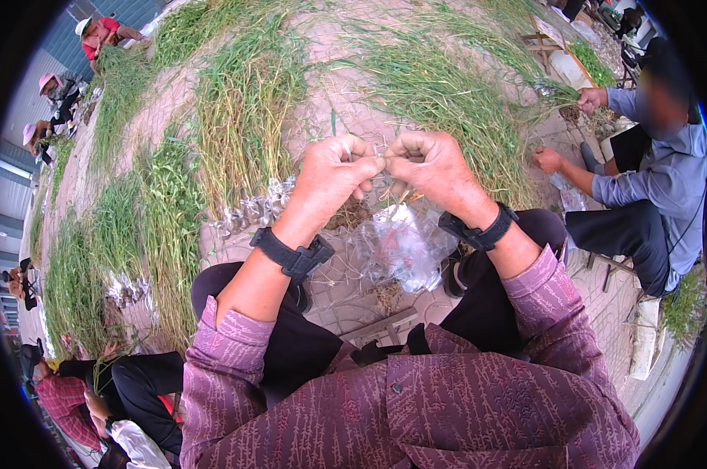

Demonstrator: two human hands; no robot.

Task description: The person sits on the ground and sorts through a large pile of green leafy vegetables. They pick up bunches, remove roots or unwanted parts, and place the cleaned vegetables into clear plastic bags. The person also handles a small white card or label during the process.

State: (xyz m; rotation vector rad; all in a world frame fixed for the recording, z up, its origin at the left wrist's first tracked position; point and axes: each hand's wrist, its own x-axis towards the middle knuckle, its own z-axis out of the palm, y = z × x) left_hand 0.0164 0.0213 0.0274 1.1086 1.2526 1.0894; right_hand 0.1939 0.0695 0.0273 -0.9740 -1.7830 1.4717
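My left hand point(337, 167) and my right hand point(428, 167) meet in front of me, thumbs and forefingers pinched tip to tip. Between the fingertips shows a tiny greenish bit of plant point(380, 156), mostly hidden by the fingers, so its exact kind is unclear. Below the hands, on the paving between my feet, lies a crumpled clear plastic bag point(401, 249) with reddish marks. Soil with dry roots point(349, 214) sits behind it, partly covered by my left hand. Beyond the left hand lies a large bundle of grassy stalks point(245, 123), its lower ends wrapped in silvery plastic point(254, 208).
More cut grass point(441, 94) is spread ahead to the right. Leafy bundles point(169, 205) lie at the left. A co-worker in a blue shirt point(652, 164) sits close on the right, holding green stalks point(556, 94). Another in red plaid point(66, 404) sits at lower left.
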